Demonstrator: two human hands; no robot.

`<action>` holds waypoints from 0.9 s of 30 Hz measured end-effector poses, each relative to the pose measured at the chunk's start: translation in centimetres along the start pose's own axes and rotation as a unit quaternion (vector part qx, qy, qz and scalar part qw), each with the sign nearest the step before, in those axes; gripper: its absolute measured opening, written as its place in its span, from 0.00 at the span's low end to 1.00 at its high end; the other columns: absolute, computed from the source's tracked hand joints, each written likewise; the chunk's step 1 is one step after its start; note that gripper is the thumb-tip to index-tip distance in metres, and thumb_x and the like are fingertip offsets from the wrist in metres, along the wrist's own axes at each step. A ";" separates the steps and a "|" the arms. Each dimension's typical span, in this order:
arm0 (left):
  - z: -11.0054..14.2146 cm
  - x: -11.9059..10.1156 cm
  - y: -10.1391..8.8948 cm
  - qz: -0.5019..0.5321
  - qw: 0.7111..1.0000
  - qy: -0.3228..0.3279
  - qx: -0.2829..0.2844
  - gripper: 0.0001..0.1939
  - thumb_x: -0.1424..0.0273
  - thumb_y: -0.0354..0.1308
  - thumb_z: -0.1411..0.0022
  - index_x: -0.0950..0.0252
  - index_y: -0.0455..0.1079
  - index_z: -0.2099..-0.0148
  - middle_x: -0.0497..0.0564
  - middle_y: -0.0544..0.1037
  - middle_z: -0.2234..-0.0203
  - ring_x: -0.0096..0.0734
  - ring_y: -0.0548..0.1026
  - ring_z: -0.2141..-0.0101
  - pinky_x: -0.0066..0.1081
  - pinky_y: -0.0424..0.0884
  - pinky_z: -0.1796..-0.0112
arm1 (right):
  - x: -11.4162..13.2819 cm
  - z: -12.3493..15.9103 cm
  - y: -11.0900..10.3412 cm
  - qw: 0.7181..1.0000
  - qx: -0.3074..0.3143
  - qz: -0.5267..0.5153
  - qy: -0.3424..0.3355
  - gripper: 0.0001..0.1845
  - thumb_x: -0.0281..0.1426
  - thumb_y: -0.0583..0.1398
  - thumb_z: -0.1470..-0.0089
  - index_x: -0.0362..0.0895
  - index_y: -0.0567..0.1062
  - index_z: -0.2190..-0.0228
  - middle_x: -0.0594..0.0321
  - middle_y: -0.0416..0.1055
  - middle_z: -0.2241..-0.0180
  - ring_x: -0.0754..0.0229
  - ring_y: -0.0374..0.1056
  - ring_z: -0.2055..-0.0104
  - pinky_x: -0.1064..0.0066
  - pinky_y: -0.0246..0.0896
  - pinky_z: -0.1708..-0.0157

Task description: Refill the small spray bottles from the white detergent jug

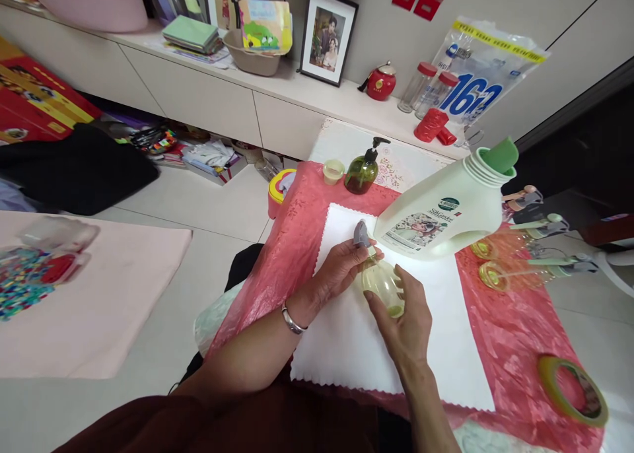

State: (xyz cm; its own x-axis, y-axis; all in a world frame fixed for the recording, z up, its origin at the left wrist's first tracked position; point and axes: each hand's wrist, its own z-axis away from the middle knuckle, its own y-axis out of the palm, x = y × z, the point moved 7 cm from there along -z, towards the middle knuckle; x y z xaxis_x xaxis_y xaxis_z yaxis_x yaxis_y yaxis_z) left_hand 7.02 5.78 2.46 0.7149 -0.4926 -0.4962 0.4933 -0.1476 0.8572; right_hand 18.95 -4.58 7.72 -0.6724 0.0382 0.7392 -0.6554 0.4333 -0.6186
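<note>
A small see-through spray bottle point(380, 282) with a little yellowish liquid at its base is tilted over the white scalloped mat point(347, 347). My left hand point(341, 266) is closed around its neck, just under the grey spray head point(362, 234). Thumb and fingers of my right hand point(413, 314) curve around the bottle's body from the other side. Just beyond my hands stands a large pale-green detergent jug point(436, 209), its green cap point(500, 154) tilted in the mouth. The inside of my left grip is partly hidden.
A green pump bottle point(362, 172) and a small cup point(333, 171) stand at the table's far edge. Spray bottles with yellow liquid point(515, 276) lie or lean at the right. A tape roll point(572, 390) rests on the red plastic cover point(515, 347) near the front right corner.
</note>
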 end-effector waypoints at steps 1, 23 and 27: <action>0.1 -0.1 0.2 0.002 1.000 0.001 0.016 0.21 0.62 0.77 0.50 0.67 0.80 0.57 0.51 0.82 0.66 0.37 0.82 0.59 0.44 0.69 0.42 | -0.4 0.0 0.1 1.000 0.008 -0.023 0.020 0.39 0.53 0.69 0.48 0.42 0.72 0.43 0.52 0.69 0.45 0.46 0.67 0.47 0.51 0.65 0.46; -0.2 -1.9 0.3 0.072 0.994 0.086 0.012 0.17 0.63 0.77 0.50 0.63 0.78 0.62 0.48 0.79 0.64 0.33 0.78 0.57 0.43 0.69 0.39 | -1.1 1.8 1.7 0.959 0.000 -0.260 0.111 0.50 0.45 0.73 0.47 0.50 0.58 0.32 0.50 0.55 0.35 0.45 0.63 0.38 0.53 0.71 0.46; 0.2 -1.9 0.7 0.053 0.995 0.080 0.038 0.14 0.64 0.78 0.50 0.64 0.76 0.69 0.48 0.78 0.61 0.35 0.78 0.54 0.45 0.68 0.37 | -3.3 2.0 3.6 0.839 0.095 -0.440 0.305 0.53 0.64 0.64 0.46 0.42 0.58 0.34 0.41 0.66 0.45 0.42 0.74 0.56 0.50 0.75 0.60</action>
State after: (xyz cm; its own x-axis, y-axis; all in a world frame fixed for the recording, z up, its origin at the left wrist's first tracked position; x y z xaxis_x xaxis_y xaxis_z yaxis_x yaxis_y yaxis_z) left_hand 5.93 6.42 4.03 0.8336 -0.3679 -0.4120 0.3758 -0.1688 0.9112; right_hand 18.15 -4.96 2.54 0.3632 0.2579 0.8953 -0.8884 0.3855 0.2493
